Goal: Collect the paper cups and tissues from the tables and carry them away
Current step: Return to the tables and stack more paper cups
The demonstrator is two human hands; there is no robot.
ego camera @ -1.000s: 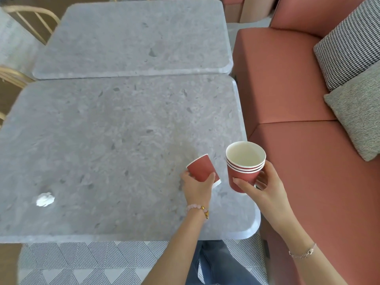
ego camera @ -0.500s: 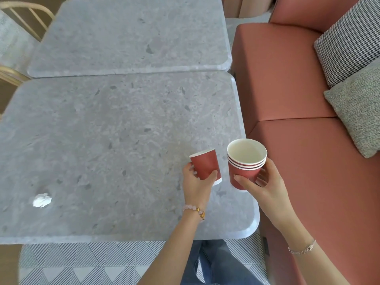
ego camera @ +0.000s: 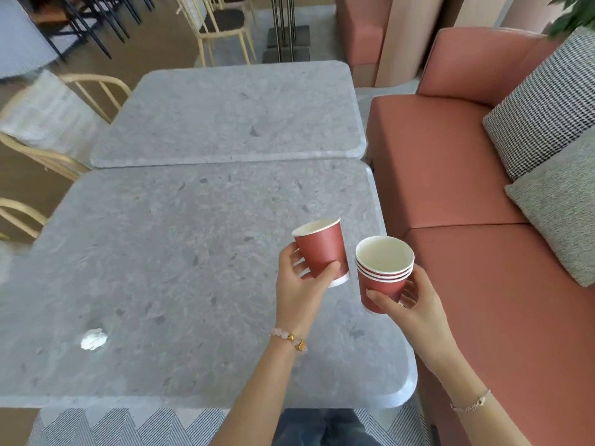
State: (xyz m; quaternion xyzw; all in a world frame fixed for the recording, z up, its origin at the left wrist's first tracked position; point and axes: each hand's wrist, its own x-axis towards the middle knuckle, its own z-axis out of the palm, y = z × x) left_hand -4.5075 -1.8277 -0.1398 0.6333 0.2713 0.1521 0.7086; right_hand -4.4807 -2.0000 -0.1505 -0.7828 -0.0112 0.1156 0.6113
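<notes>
Left hand (ego camera: 297, 286) grips a cup (ego camera: 322, 249); right hand (ego camera: 417, 309) a stack (ego camera: 383, 281), perhaps four.

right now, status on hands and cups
Left hand grips single cup. Right hand holds cup stack. Crumpled tissue lies on near table, unobstructed.

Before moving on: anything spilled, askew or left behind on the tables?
No spill shows. A crumpled tissue lies on the near table, front left. The left hand holds a single cup tilted; the right hand holds the stack of cups roughly upright.
</notes>
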